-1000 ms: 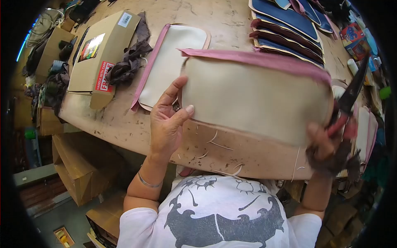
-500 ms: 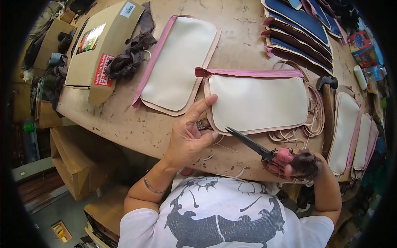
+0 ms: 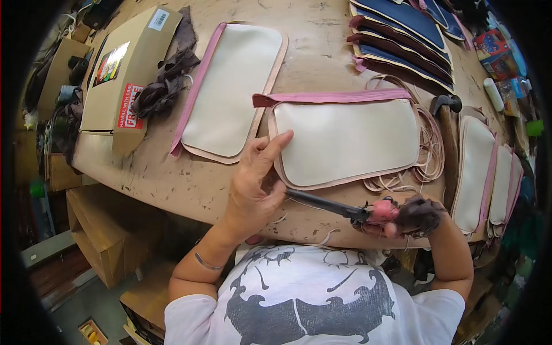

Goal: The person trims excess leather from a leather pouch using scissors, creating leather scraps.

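Note:
A cream leather pouch panel [image 3: 348, 141] with a pink zipper [image 3: 339, 98] along its far edge is pinched at its near-left corner by my left hand [image 3: 253, 184]. The thumb rests below the corner and a finger lies on the cream face. My right hand [image 3: 428, 210] is closed around the handles of black scissors [image 3: 328, 204], with dark cloth and something pink bunched about the grip. The blades point left, along the panel's near edge, their tips close to my left fingers. Whether the blades are parted is hard to make out.
Another cream panel [image 3: 230, 92] lies to the left, near a cardboard box [image 3: 129, 63] and dark rags [image 3: 158, 95]. Thin leather strips [image 3: 431, 149] and a hammer [image 3: 448, 106] are on the right. Navy pieces [image 3: 402, 57] are stacked farther back; more cream panels [image 3: 474, 172] lie far right.
The scissors have swung left and lower, from below the panel's edge towards my left fingers. My left fingers have curled in more. The whole view has shifted slightly.

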`<state>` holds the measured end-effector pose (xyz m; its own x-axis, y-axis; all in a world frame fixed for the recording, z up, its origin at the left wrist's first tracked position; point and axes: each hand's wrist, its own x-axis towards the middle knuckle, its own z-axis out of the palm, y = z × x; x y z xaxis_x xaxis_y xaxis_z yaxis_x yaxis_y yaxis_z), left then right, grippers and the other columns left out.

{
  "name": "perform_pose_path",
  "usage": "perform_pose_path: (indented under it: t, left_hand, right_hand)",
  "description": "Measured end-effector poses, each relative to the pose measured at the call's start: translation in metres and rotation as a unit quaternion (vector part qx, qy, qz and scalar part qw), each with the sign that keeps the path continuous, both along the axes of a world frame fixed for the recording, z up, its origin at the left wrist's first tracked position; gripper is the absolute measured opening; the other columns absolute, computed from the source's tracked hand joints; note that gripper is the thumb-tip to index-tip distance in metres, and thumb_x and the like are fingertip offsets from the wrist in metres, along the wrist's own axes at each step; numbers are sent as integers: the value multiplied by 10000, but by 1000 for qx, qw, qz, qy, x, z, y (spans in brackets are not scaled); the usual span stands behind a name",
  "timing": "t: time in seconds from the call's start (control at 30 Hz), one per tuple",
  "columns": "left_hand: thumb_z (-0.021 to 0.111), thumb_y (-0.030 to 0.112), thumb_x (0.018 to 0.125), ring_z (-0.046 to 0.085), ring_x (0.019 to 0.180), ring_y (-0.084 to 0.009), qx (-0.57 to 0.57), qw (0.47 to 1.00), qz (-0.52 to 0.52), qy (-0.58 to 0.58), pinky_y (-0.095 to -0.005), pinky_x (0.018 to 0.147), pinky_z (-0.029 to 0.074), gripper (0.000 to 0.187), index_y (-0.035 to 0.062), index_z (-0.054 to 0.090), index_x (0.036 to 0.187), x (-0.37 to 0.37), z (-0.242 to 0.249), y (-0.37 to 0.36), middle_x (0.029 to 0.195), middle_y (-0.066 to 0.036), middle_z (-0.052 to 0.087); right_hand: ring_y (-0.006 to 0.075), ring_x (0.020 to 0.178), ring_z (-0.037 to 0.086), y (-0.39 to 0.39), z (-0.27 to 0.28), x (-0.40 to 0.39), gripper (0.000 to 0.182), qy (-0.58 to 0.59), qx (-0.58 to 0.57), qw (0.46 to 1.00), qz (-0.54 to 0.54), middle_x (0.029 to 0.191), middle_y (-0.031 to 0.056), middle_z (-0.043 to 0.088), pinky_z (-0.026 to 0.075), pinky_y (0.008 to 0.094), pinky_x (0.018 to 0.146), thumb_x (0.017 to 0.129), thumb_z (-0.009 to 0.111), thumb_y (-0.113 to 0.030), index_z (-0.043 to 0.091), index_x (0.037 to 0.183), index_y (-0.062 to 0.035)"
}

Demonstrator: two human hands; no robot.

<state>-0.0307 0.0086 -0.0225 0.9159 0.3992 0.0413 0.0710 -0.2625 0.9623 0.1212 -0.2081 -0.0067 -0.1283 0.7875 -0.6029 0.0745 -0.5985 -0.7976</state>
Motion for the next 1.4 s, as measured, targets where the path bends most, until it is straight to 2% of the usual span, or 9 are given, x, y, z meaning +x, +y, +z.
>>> perform_pose_path:
  t: [0.13, 0.23, 0.33, 0.4, 0.53, 0.67, 0.8, 1.03, 1.4]
  left_hand:
    - [592, -62, 550, 460, 949, -203, 467, 881, 38, -71, -213, 641, 420, 428, 115, 563, 939, 14, 15, 8, 1067, -108, 448]
    - [588, -42, 627, 537, 704, -199, 455, 880, 27, -131, -227, 526, 414, 235, 72, 550, 829, 36, 25, 18, 968, -80, 523]
    - [517, -20, 758, 530, 553, -145, 190, 958, 45, -210, -204, 504, 412, 133, 48, 529, 872, 53, 19, 26, 789, -56, 568]
    - [494, 4, 792, 524, 695, -106, -2, 970, 100, -223, -194, 604, 417, 145, 24, 492, 936, 53, 21, 28, 846, -63, 554]
    - [504, -18, 764, 498, 889, -119, -383, 886, 155, -213, -203, 738, 411, 367, 32, 376, 1104, 38, 27, 17, 982, -75, 505]
    - [489, -88, 650, 470, 970, -157, -285, 947, 90, -121, -250, 817, 394, 654, 54, 240, 1238, 17, 11, 23, 1079, -88, 445]
    - [496, -89, 660, 442, 1005, -144, -317, 947, -49, 29, -247, 871, 350, 559, -28, 323, 1188, 13, 14, 33, 1115, -99, 421]
    - [498, -71, 702, 399, 1064, -147, -392, 910, -137, 16, -263, 923, 299, 506, -60, 332, 1180, 10, 7, -8, 1161, -116, 401]
    - [464, -132, 699, 487, 956, -146, -352, 933, -61, 52, -231, 827, 417, 458, -78, 369, 1143, -2, 6, -12, 1103, -129, 431]
  right_hand:
    - [90, 569, 417, -25, -12, -4, 582, 177, 65, 975, -119, 722, 11, 474, 314, 228, 487, 637, 603, -536, 503, 908, -31]
    - [101, 590, 355, -24, 6, -9, 617, 295, 127, 928, -188, 702, 30, 431, 274, 244, 513, 598, 661, -485, 475, 916, 10]
    - [88, 557, 341, -27, 15, -14, 600, 304, 140, 917, -216, 645, 9, 391, 261, 220, 468, 562, 660, -542, 438, 755, -19]
    - [85, 552, 343, -31, 16, -15, 588, 303, 132, 914, -237, 628, 6, 381, 261, 211, 456, 543, 679, -538, 414, 694, -35]
    - [89, 557, 363, -41, 7, -22, 582, 312, 83, 898, -299, 633, 6, 394, 280, 200, 460, 496, 736, -489, 415, 681, -39]
    - [94, 557, 379, -44, -5, -23, 585, 279, 68, 906, -311, 637, 7, 405, 305, 201, 466, 475, 750, -477, 430, 705, -46]
    - [86, 523, 390, -34, -8, -24, 574, 313, 49, 904, -286, 639, -2, 396, 319, 183, 425, 504, 732, -486, 432, 729, -52]
    - [51, 468, 369, -23, 0, -26, 694, 305, -16, 931, -201, 641, -15, 366, 300, 161, 385, 495, 627, -652, 414, 774, -52]
    - [52, 476, 371, -28, 0, -19, 558, 237, -49, 962, -128, 619, -30, 405, 283, 181, 400, 655, 544, -595, 458, 818, -68]
